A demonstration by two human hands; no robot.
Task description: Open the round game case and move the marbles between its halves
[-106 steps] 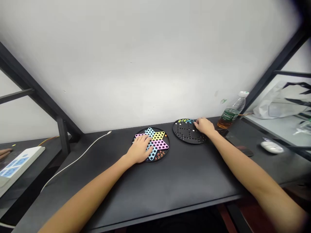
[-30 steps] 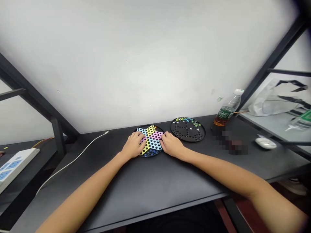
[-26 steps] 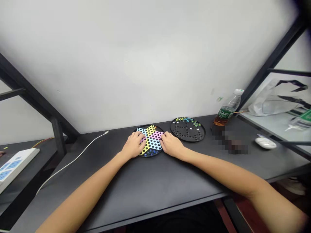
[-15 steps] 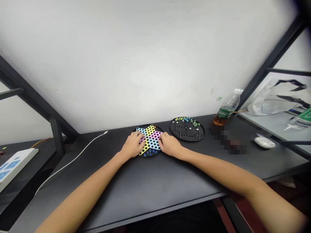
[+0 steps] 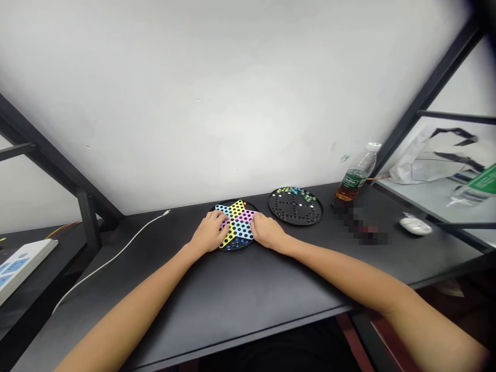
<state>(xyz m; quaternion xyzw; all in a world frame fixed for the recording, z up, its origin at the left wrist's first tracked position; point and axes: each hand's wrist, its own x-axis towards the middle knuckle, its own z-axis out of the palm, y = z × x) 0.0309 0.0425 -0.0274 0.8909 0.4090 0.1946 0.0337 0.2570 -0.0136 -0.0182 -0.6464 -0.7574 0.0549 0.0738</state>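
A star-shaped Chinese checkers board point(image 5: 243, 228) in blue, yellow and pink, full of black holes, lies over a round black tray point(image 5: 248, 245). Blue marbles point(image 5: 237, 243) show in the tray along the near side, and an orange one sits by the far rim. My left hand point(image 5: 209, 231) is on the board's left side, its fingers bent over the pink and yellow points. At the opposite side, my right hand point(image 5: 270, 232) has its fingers closed at the pink right point. The undersides of both grips are hidden.
Right of the board stands a second round black tray point(image 5: 296, 212) with yellow, blue, green and white marbles. Farther right are a drink bottle point(image 5: 354, 178), a blurred dark patch and a white mouse point(image 5: 415, 226). A white cable point(image 5: 112, 261) and power strip point(image 5: 27, 266) lie left.
The whole view has shifted slightly, so most things sit a little farther left. Both hands keep their places on the star-shaped board.
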